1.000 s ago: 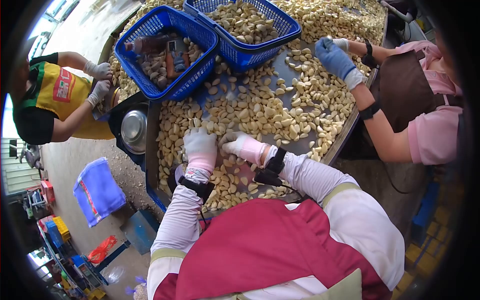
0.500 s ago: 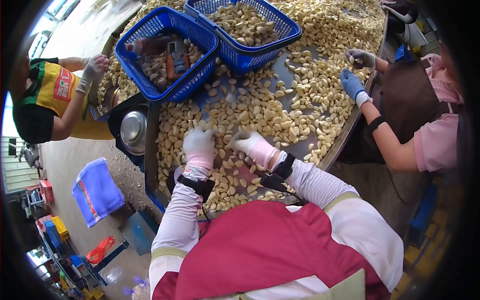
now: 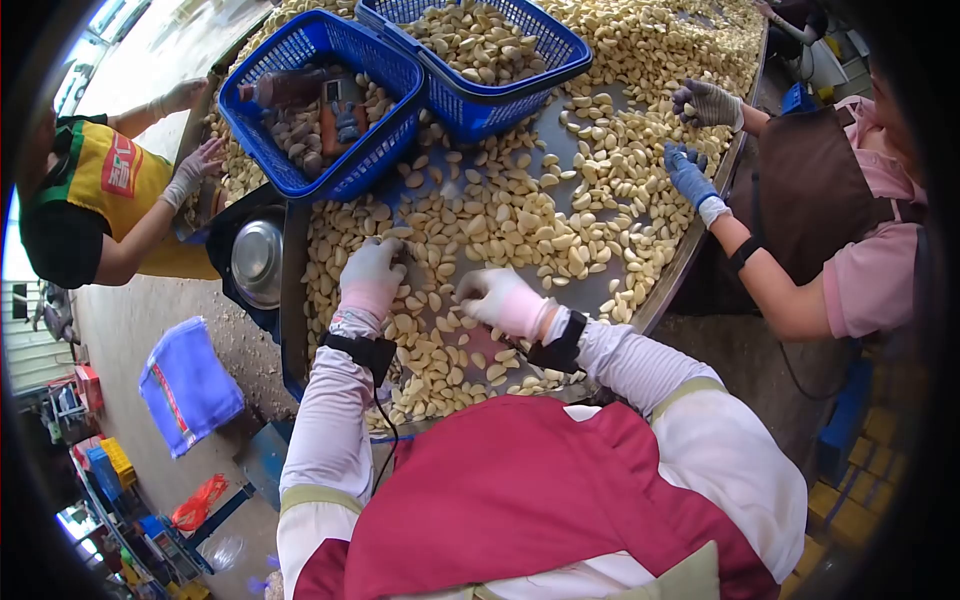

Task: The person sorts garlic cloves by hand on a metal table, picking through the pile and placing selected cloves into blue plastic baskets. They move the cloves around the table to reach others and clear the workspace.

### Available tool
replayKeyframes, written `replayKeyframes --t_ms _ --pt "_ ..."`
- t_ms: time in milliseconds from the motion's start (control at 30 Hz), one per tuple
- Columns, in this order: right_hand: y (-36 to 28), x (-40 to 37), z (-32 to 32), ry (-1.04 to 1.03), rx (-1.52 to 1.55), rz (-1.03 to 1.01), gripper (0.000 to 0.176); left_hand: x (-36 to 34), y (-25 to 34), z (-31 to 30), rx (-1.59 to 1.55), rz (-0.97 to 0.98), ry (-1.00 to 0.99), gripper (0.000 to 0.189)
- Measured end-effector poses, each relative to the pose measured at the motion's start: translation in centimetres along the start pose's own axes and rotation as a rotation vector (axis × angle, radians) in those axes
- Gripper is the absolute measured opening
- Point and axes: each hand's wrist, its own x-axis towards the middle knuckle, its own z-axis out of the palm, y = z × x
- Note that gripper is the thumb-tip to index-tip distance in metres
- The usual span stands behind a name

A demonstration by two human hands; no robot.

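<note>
Peeled garlic cloves lie spread over the metal table in front of me. My left hand, in a white glove with a pink cuff, is low over the cloves on the left side, its fingers curled together. To its right, my right hand wears a matching glove and has its fingers bent inward, pointing left above the cloves. Both hands look closed, but the fingertips hide whatever may be in them. Between and below the hands, cloves lie more thinly and patches of the table surface show.
Two blue baskets stand at the far side, one holding a bottle and cloves, the other cloves. A metal bowl sits by the left edge. Co-workers' gloved hands are at the right and left. A purple sack lies lower left.
My left hand has moved slightly left and up, widening the space between my hands. My right hand stays nearly in place. The co-workers' hands have shifted over the cloves.
</note>
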Motion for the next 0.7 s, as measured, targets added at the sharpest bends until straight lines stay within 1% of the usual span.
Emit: replayKeyframes --t_ms 33,100,167,200,233,300,333,367,400,433,467,500,533,567,600,633,667,700 --pt "-0.8 -0.2 0.4 -0.099 -0.144 -0.071 0.019 0.2 0.1 0.2 0.002 -0.003 -0.003 0.029" --pt "0.8 1.8 3.7 -0.106 -0.428 -0.44 0.019 0.9 0.1 0.7 0.117 -0.022 -0.012 0.029" --pt "0.4 3.7 6.5 -0.107 -0.835 -0.405 0.017 1.0 -0.1 0.6 0.12 -0.012 -0.022 0.029" --pt "-0.7 3.8 7.2 -0.148 -0.946 -0.295 0.017 1.1 -0.4 0.6 0.12 -0.007 -0.03 0.029" --pt "-1.4 3.3 7.5 -0.201 -0.981 -0.308 0.018 1.1 -0.9 0.6 0.123 -0.006 -0.027 0.029" --pt "-1.6 2.2 7.5 -0.241 -1.017 -0.323 0.018 0.3 -2.1 0.7 -0.113 0.058 0.09 0.029" --pt "-1.7 1.8 7.0 -0.25 -1.019 -0.329 0.018 -0.3 -2.7 1.0 -0.18 0.083 0.151 0.027" --pt "-2.2 1.2 6.2 -0.297 -1.027 -0.267 0.02 -1.0 -2.5 0.7 -0.183 0.073 0.154 0.027" --pt "-2.3 0.8 5.6 -0.344 -1.034 -0.203 0.022 -1.8 -2.4 0.5 -0.219 0.062 0.23 0.026" --pt "-0.9 1.1 5.4 -0.319 -1.056 -0.22 0.024 -2.7 -2.2 0.2 -0.253 0.053 0.303 0.025" --pt "-0.7 1.2 5.0 -0.34 -1.044 -0.194 0.026 -3.7 -1.7 0.0 -0.286 0.034 0.28 0.022" --pt "-0.4 1.2 4.7 -0.359 -1.033 -0.166 0.027 -4.8 -1.1 -0.2 -0.333 0.097 0.266 0.016" --pt "0.0 0.9 4.5 -0.365 -1.029 -0.16 0.027 -6.0 -0.6 -0.5 -0.265 0.095 0.136 0.015" --pt "0.5 0.5 4.5 -0.323 -1.057 -0.254 0.028 -7.2 -0.3 -0.4 -0.198 0.093 0.008 0.014" --pt "0.6 0.2 4.5 -0.282 -1.082 -0.35 0.03 -8.4 0.0 0.5 -0.121 0.176 -0.019 0.012" --pt "0.6 0.0 4.5 -0.29 -1.08 -0.351 0.03 -9.3 0.2 1.7 -0.044 0.255 -0.044 0.009" --pt "0.0 -0.2 4.4 -0.348 -1.097 -0.301 0.03 -9.8 0.6 3.0 0.176 0.299 -0.047 0.007" --pt "-0.3 -0.2 4.4 -0.404 -1.115 -0.252 0.03 -10.1 1.0 3.7 0.254 0.337 0.04 0.008"
